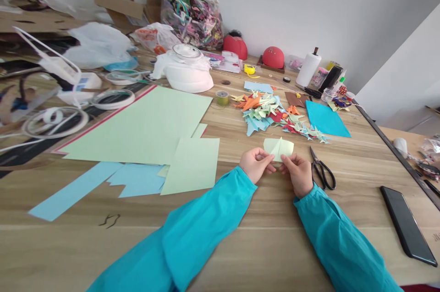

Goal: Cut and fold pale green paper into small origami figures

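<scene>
Between my two hands is a small pale green piece of paper [282, 146] with creases and a raised fold down its middle. My left hand [257, 163] pinches its lower left corner between thumb and fingers. At the lower right corner, my right hand [297, 170] is closed on it in the same way. Just right of my right hand lies a pair of black scissors [322, 173], blades pointing away. Beyond the paper is a heap of folded paper cranes [264, 111] in orange, green, blue and red. A green paper square [195, 163] lies left of my hands.
Large green sheets [137, 122] and blue paper strips [75, 191] cover the left side. A spool of thread [222, 97] stands near the cranes, with a turquoise sheet [328, 118] farther right. A black phone [408, 225] lies at the right. Bags, cables and a cardboard box [118, 8] crowd the back left.
</scene>
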A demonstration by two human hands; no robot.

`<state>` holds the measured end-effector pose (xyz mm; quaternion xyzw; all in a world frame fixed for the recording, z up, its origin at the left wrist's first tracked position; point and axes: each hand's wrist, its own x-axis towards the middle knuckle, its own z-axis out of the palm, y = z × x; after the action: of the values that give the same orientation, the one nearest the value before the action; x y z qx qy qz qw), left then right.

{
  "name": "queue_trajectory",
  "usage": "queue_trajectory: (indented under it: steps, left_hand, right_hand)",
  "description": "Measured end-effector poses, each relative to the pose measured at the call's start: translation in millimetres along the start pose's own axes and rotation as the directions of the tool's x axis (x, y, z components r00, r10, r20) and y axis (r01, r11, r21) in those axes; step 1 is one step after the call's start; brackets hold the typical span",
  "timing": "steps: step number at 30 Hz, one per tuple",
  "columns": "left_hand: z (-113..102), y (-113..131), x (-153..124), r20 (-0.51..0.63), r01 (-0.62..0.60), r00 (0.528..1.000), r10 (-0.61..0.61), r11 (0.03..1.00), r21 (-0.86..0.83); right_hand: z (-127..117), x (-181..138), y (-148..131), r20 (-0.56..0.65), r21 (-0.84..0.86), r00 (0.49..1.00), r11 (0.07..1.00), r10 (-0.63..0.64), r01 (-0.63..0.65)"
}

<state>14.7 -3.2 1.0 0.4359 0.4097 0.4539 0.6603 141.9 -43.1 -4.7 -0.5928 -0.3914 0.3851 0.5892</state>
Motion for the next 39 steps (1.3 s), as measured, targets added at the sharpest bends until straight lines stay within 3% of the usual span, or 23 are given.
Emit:
queue_trajectory:
  steps: [19,30,39]
  left_hand:
    - [2.8,1.9,-1.3,-0.052,-0.047,0.998,0.047,0.999,0.011]
    - [0.2,-3.6,0.4,0.003,-0.033,0.999,0.033,0.999,0.028]
    - [0.1,-2.9,1.2,-0.007,-0.036,0.999,0.036,0.999,0.02]
  right_hand:
    - [1.0,-0.8,1.7,-0.051,0.047,0.999,0.999,-0.001,0.003]
    - [1.5,1.7,3.1,-0.081,0.124,0.996,0.992,-0.029,0.039]
    - [0.2,0.4,0.9,-0.024,0.112,1.0,0.993,-0.019,0.022]
